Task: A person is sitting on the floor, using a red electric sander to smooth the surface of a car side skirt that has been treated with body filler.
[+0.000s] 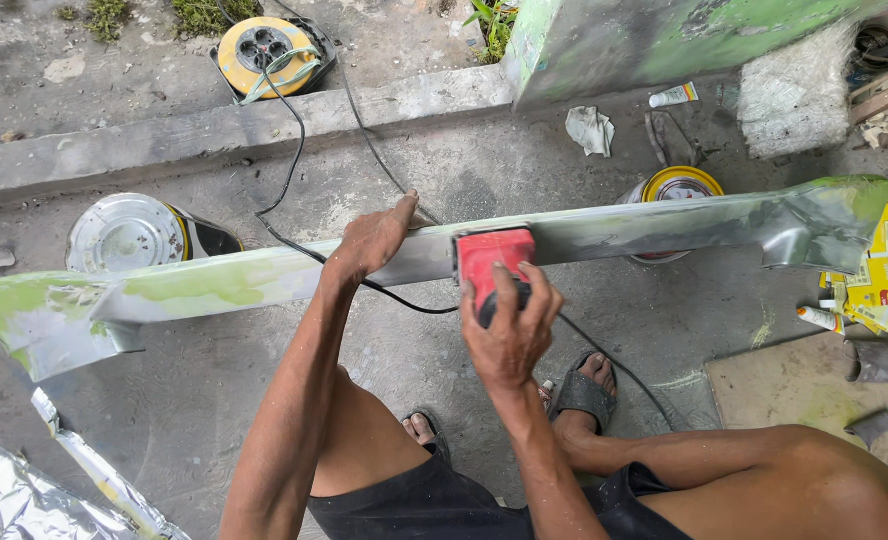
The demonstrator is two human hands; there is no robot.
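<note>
Across middle of scene, long grey-green body panel (264,275) lying left to right, raised off concrete floor (524,180). Your right hand (509,325) wrapping closed around red sander (492,262), pressing it onto panel's centre. Your left hand (372,240) lying flat, fingers loosely curled over far edge just left of sander, holding nothing else. Panel looking thin, light, springy, filler-coated, so you're bracing near tool. Black cord (294,150) trailing far-left to yellow cable reel (264,48). Paint can (676,186) sitting behind.

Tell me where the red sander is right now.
In the head view, the red electric sander sits near the middle of the long grey-and-green body panel, gripped by the right hand, with the left hand resting on the panel just beside it.
</note>
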